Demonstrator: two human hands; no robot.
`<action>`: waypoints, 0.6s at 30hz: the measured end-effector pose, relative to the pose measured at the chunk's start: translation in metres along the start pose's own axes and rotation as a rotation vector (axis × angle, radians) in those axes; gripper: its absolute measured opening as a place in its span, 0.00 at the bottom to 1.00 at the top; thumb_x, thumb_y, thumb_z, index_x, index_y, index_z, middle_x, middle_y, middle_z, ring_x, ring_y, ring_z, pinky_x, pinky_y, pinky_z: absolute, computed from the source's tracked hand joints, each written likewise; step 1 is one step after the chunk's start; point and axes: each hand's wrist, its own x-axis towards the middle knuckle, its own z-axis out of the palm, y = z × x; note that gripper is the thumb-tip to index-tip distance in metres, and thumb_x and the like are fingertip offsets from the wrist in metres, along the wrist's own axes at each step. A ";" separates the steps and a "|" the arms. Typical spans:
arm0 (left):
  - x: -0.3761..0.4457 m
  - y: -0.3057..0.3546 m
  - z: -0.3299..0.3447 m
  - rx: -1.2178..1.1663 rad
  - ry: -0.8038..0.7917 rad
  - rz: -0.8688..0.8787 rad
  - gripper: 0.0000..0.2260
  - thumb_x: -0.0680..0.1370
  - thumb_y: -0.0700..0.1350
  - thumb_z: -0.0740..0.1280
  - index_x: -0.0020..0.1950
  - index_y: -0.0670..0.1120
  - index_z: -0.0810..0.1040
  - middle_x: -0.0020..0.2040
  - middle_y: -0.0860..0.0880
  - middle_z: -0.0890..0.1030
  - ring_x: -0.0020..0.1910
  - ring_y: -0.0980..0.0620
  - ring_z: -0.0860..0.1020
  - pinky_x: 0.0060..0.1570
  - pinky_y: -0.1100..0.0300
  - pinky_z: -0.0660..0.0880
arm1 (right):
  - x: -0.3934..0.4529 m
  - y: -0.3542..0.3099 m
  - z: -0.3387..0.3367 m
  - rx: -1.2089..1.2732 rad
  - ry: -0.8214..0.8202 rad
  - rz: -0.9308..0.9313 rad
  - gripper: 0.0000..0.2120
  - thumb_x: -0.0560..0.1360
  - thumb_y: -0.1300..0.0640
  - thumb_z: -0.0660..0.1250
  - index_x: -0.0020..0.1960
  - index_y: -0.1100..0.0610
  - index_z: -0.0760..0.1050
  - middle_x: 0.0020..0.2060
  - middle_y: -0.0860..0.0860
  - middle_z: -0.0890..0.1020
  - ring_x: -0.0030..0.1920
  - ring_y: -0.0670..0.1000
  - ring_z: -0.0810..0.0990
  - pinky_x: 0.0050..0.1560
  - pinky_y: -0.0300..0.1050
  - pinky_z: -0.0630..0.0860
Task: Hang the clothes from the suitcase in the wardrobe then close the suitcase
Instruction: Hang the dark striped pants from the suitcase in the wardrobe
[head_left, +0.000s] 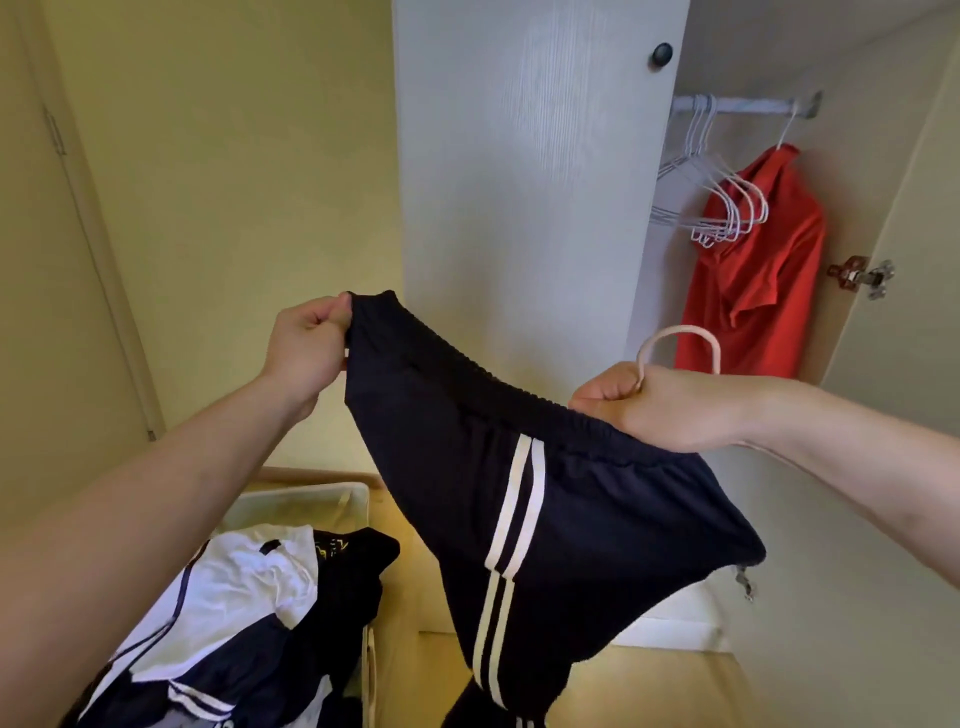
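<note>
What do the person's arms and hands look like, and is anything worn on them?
Both forearms are bare up to the picture's edge: no sleeves show. The left hand and the right hand have no gloves, and no rings, watch or bracelet can be seen. No markings are visible.

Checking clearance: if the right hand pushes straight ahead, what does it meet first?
Probably the closed wardrobe door: the right hand, gripping trousers and hanger, faces it. Depth is unclear.

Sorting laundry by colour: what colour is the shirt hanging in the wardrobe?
Red; the shirt shows in the head view.
</note>
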 end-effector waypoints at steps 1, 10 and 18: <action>0.002 0.011 0.004 -0.011 -0.004 0.034 0.17 0.85 0.48 0.60 0.47 0.41 0.83 0.43 0.45 0.81 0.40 0.50 0.78 0.42 0.50 0.78 | 0.000 -0.003 -0.001 -0.022 0.004 0.008 0.20 0.85 0.53 0.59 0.36 0.61 0.69 0.31 0.52 0.68 0.32 0.49 0.65 0.35 0.38 0.64; -0.029 0.041 0.057 0.056 -0.167 0.239 0.15 0.82 0.50 0.61 0.46 0.43 0.82 0.44 0.39 0.81 0.42 0.53 0.76 0.46 0.53 0.74 | 0.005 -0.014 0.004 -0.276 0.067 0.140 0.21 0.85 0.51 0.56 0.35 0.49 0.75 0.26 0.44 0.72 0.32 0.42 0.70 0.36 0.35 0.64; -0.024 0.006 0.056 -0.018 -0.086 0.001 0.19 0.83 0.52 0.63 0.38 0.42 0.77 0.34 0.51 0.73 0.36 0.55 0.70 0.41 0.56 0.68 | -0.001 -0.012 -0.001 -0.003 0.165 -0.039 0.14 0.79 0.44 0.67 0.42 0.51 0.84 0.29 0.44 0.81 0.28 0.41 0.74 0.34 0.31 0.70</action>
